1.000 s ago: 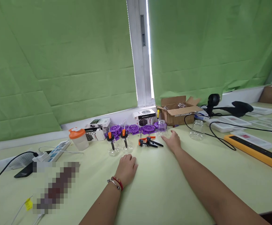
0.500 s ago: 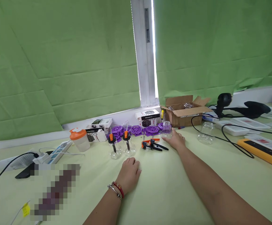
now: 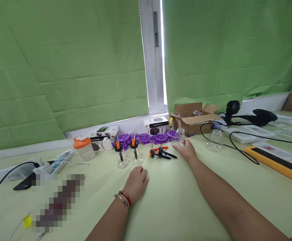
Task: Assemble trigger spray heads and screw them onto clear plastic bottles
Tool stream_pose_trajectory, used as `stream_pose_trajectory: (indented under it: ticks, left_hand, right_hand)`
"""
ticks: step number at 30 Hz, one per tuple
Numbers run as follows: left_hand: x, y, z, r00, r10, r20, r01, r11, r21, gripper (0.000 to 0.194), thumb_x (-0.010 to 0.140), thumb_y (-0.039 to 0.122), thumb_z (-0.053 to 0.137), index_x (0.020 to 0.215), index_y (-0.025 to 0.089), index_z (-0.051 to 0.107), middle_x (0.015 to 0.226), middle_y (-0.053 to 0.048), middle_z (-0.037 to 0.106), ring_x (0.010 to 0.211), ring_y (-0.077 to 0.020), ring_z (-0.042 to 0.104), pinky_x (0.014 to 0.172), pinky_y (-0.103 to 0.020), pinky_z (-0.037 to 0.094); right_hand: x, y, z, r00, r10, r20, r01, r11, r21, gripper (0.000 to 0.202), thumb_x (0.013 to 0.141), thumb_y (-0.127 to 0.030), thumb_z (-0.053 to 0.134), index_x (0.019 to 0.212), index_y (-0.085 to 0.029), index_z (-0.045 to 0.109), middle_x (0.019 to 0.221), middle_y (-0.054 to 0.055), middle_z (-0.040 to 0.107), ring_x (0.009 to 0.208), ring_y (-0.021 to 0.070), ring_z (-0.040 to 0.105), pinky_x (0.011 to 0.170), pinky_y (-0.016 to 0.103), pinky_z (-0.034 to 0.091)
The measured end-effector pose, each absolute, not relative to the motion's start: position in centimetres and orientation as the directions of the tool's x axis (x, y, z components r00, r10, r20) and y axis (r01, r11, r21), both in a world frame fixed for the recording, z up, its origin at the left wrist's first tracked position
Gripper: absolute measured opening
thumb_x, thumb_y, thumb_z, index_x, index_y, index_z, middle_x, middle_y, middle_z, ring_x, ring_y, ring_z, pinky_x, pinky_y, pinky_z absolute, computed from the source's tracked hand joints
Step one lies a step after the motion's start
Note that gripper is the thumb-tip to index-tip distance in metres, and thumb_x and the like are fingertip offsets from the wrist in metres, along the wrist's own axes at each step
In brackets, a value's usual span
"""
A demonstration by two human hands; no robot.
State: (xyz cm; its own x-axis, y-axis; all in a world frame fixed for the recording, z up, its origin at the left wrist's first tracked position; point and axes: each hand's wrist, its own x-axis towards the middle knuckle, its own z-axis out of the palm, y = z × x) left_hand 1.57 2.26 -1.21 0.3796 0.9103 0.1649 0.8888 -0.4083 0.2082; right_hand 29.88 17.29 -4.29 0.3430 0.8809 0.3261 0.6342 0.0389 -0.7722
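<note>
My right hand is closed around the lower part of a clear glass jar, which leans a little and has no lid. My left hand lies palm down on the table with nothing in it, its fingers slightly bent and thumb apart. Beyond it stand two glass jars, one on the left and one on the right, each topped with a black-and-orange crank piece and an upright metal rod. Between my hands lie loose black-and-orange crank pieces. Farther right stands another clear jar.
Purple plastic parts lie along the back, by printed boxes and an open cardboard box. An orange-lidded cup and a power strip are left. A black cable loops beside a yellow-orange bar.
The jar in my right hand has gone from upright to slightly tilted. My left hand stays in place, and the view has shifted a little to the right.
</note>
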Motion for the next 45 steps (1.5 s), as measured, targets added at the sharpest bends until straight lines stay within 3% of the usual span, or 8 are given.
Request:
stream_pose_trajectory:
  ticks: [5, 9, 17, 26, 29, 34, 38, 45]
  left_hand:
    - [1.2, 2.2, -1.3, 0.399, 0.899, 0.18, 0.867, -0.434, 0.244, 0.018, 0.084, 0.028, 0.042, 0.091, 0.018, 0.056, 0.101, -0.01, 0.052, 0.098, -0.0225, 0.047, 0.087, -0.036, 0.038]
    - [1.0, 2.1, -1.3, 0.403, 0.899, 0.173, 0.858, -0.437, 0.271, 0.019, 0.084, 0.029, 0.042, 0.089, 0.018, 0.056, 0.101, -0.01, 0.053, 0.099, -0.023, 0.048, 0.087, -0.036, 0.039]
    - [0.9, 2.1, -1.6, 0.394, 0.899, 0.191, 0.856, -0.434, 0.28, 0.019, 0.084, 0.029, 0.042, 0.09, 0.018, 0.056, 0.1, -0.01, 0.053, 0.099, -0.0226, 0.048, 0.087, -0.035, 0.039]
    - [0.8, 2.2, -1.7, 0.394, 0.898, 0.196, 0.854, -0.436, 0.284, 0.018, 0.084, 0.03, 0.043, 0.087, 0.018, 0.056, 0.1, -0.01, 0.052, 0.098, -0.0225, 0.048, 0.087, -0.035, 0.039]
    - [0.7, 2.2, -1.7, 0.395, 0.899, 0.191, 0.848, -0.437, 0.3, 0.017, 0.084, 0.03, 0.043, 0.088, 0.019, 0.056, 0.099, -0.009, 0.053, 0.098, -0.0226, 0.048, 0.087, -0.035, 0.039]
    - [0.6, 2.2, -1.6, 0.395, 0.9, 0.185, 0.842, -0.435, 0.32, 0.018, 0.083, 0.03, 0.044, 0.088, 0.019, 0.057, 0.101, -0.009, 0.052, 0.099, -0.0226, 0.048, 0.087, -0.035, 0.039]
    - [0.6, 2.2, -1.5, 0.401, 0.895, 0.196, 0.834, -0.445, 0.326, 0.018, 0.083, 0.03, 0.044, 0.09, 0.019, 0.057, 0.1, -0.009, 0.053, 0.099, -0.0226, 0.048, 0.088, -0.035, 0.039]
    - [0.5, 2.1, -1.5, 0.404, 0.893, 0.201, 0.82, -0.45, 0.353, 0.019, 0.083, 0.029, 0.044, 0.091, 0.019, 0.057, 0.099, -0.009, 0.053, 0.098, -0.0226, 0.048, 0.087, -0.035, 0.039]
  right_hand:
    - [29.3, 13.8, -4.2, 0.247, 0.898, 0.363, 0.587, 0.16, -0.794, 0.076, 0.06, -0.057, 0.065, 0.12, -0.015, 0.043, 0.111, 0.012, 0.057, 0.101, 0.0254, 0.055, 0.086, 0.036, 0.043]
    - [28.7, 9.3, -4.1, -0.075, 0.907, 0.415, 0.611, 0.371, -0.7, 0.064, 0.063, -0.049, 0.066, 0.115, -0.019, 0.046, 0.106, 0.008, 0.058, 0.099, 0.0233, 0.054, 0.087, 0.036, 0.042]
    - [27.2, 3.7, -2.7, -0.361, 0.887, 0.287, 0.683, 0.461, -0.567, 0.057, 0.057, -0.05, 0.072, 0.101, -0.02, 0.051, 0.102, 0.007, 0.057, 0.094, 0.024, 0.052, 0.082, 0.036, 0.041]
    - [25.6, 3.2, -2.8, -0.403, 0.888, 0.22, 0.68, 0.451, -0.578, 0.079, 0.041, -0.055, 0.079, 0.106, -0.02, 0.052, 0.103, 0.008, 0.057, 0.094, 0.0274, 0.051, 0.083, 0.039, 0.04]
    - [26.5, 4.5, -3.2, -0.434, 0.872, 0.226, 0.554, 0.456, -0.697, 0.083, 0.051, -0.046, 0.077, 0.123, -0.022, 0.045, 0.114, 0.008, 0.055, 0.103, 0.0271, 0.05, 0.09, 0.039, 0.04]
    - [28.0, 8.9, -4.2, -0.129, 0.933, 0.335, 0.541, 0.35, -0.765, 0.043, 0.085, -0.041, 0.041, 0.122, -0.02, 0.051, 0.127, 0.01, 0.051, 0.118, 0.0239, 0.044, 0.099, 0.041, 0.036]
    - [27.8, 12.1, -4.7, -0.022, 0.95, 0.313, 0.732, 0.228, -0.642, 0.043, 0.084, -0.036, 0.044, 0.121, -0.017, 0.054, 0.126, 0.01, 0.054, 0.118, 0.0243, 0.046, 0.101, 0.039, 0.034]
    - [27.0, 14.0, -4.8, -0.017, 0.957, 0.291, 0.802, 0.187, -0.568, 0.018, 0.074, -0.031, 0.057, 0.083, -0.024, 0.07, 0.102, 0.003, 0.066, 0.1, 0.024, 0.055, 0.087, 0.035, 0.041]
